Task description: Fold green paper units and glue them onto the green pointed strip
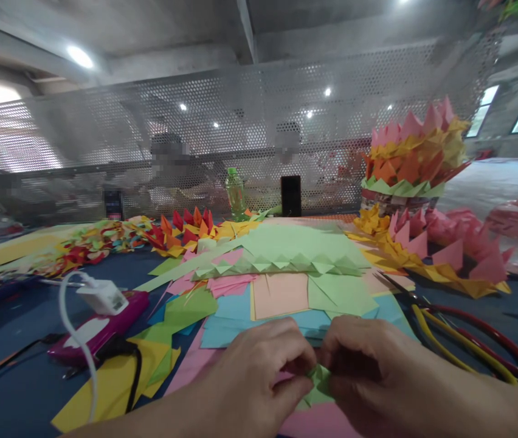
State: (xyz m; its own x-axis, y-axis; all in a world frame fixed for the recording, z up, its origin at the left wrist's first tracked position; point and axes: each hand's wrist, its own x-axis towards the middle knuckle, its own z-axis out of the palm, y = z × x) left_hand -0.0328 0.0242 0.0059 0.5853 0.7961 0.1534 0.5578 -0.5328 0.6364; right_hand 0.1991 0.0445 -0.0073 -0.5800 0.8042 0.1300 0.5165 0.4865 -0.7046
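A small light green piece of folded paper [317, 389] is pinched between my two hands near the front of the table. My left hand [270, 365] grips its left side with thumb and fingertips. On the opposite side, my right hand [363, 365] closes on the same paper, its fingertips partly hidden. Below the hands shows a pink sheet [318, 423]. Just beyond them lie blue sheets [236, 316], a peach sheet [281, 295] and light green squares [341, 295]. A row of folded green points [286, 264] stretches across the stack behind.
Two pairs of scissors, with yellow handles [450, 340] and red handles [514, 347], lie at right. A magenta power strip [76, 344] with a white charger [104, 297] sits left. Behind stand a green-capped bottle [236, 198], a phone [291, 196] and a tiered paper decoration [407, 161].
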